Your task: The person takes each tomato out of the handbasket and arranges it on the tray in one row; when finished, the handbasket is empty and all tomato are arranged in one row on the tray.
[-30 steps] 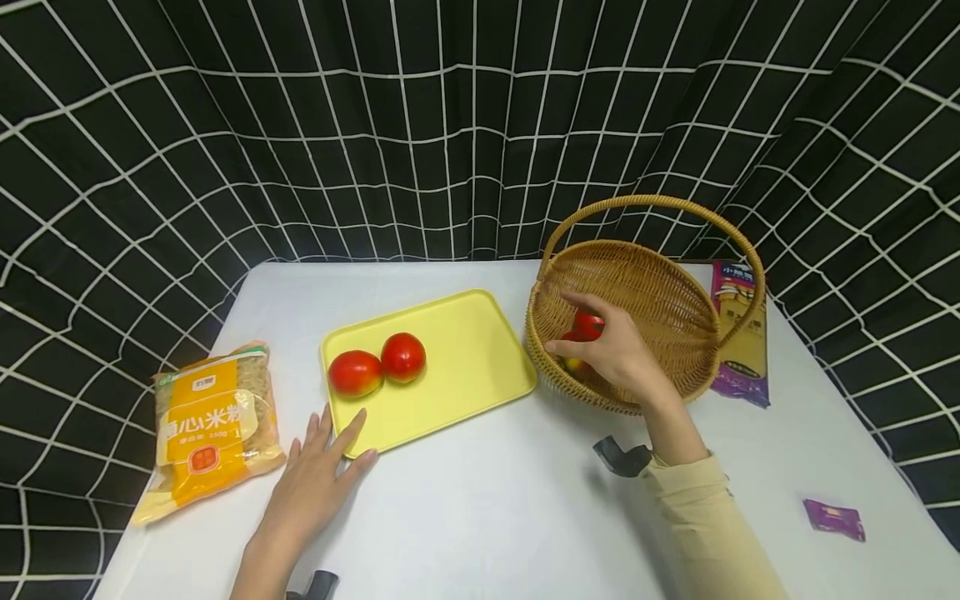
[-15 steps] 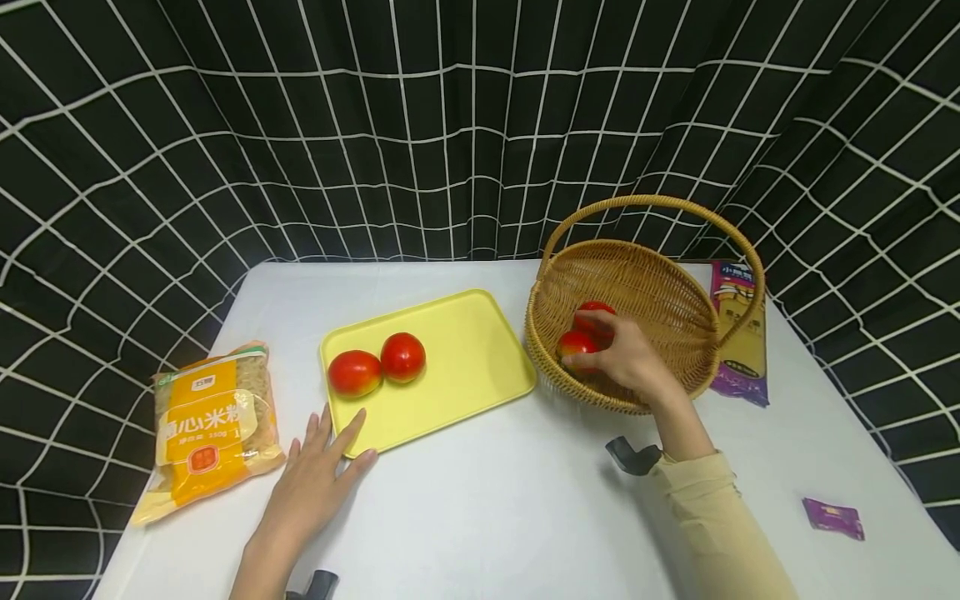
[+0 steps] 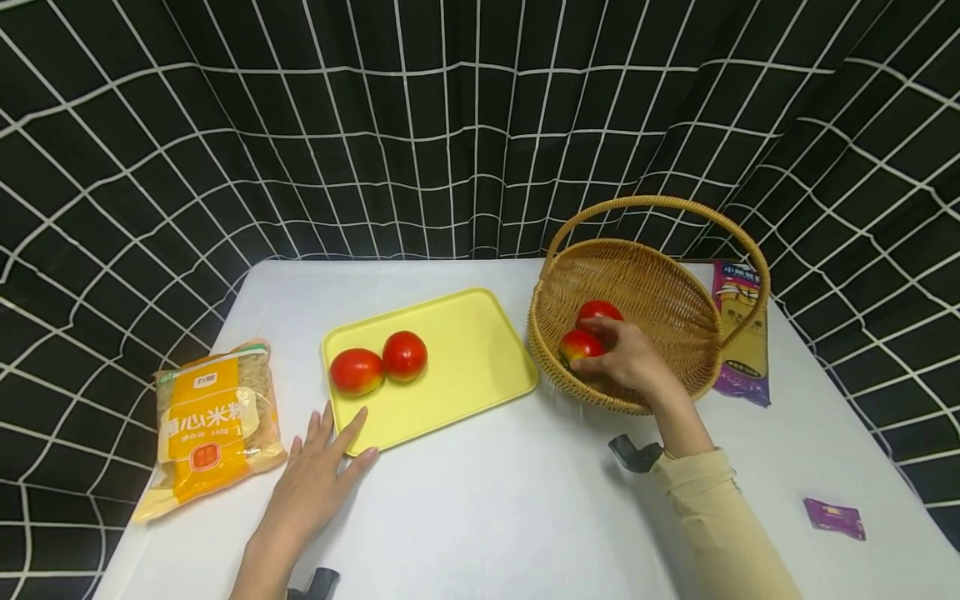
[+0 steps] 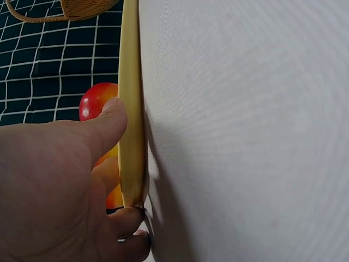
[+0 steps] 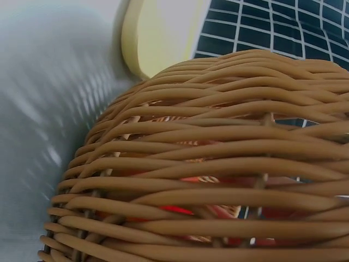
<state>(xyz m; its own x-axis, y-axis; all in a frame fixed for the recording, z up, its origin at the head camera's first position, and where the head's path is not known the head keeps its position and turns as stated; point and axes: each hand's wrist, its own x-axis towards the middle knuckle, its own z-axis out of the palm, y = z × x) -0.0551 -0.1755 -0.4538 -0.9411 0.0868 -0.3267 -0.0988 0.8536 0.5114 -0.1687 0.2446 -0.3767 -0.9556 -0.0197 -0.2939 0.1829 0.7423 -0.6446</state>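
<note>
In the head view, my right hand (image 3: 624, 357) reaches into the wicker basket (image 3: 675, 321). Its thumb and fingers grip a red fruit with a yellow patch (image 3: 579, 343). Another red fruit (image 3: 600, 311) lies just behind, partly covered by the fingers. The right wrist view shows the basket's woven side (image 5: 218, 164), which hides that hand. My left hand (image 3: 311, 479) rests with spread fingers at the near left corner of the yellow tray (image 3: 465, 358). The left wrist view has its thumb on the tray's rim (image 4: 131, 147). An oval red fruit (image 3: 356, 372) and a rounder one (image 3: 405, 356) lie on the tray.
An orange-and-clear food bag (image 3: 213, 421) lies left of the left hand. Behind the basket's right side is a purple-and-gold packet (image 3: 742, 350). A small purple sachet (image 3: 834, 518) lies at the right. The basket's tall handle (image 3: 652, 202) arches over it.
My right hand has come down and slightly right inside the basket, its thumb and fingers drawing in around the front fruit. The left hand and tray stay put.
</note>
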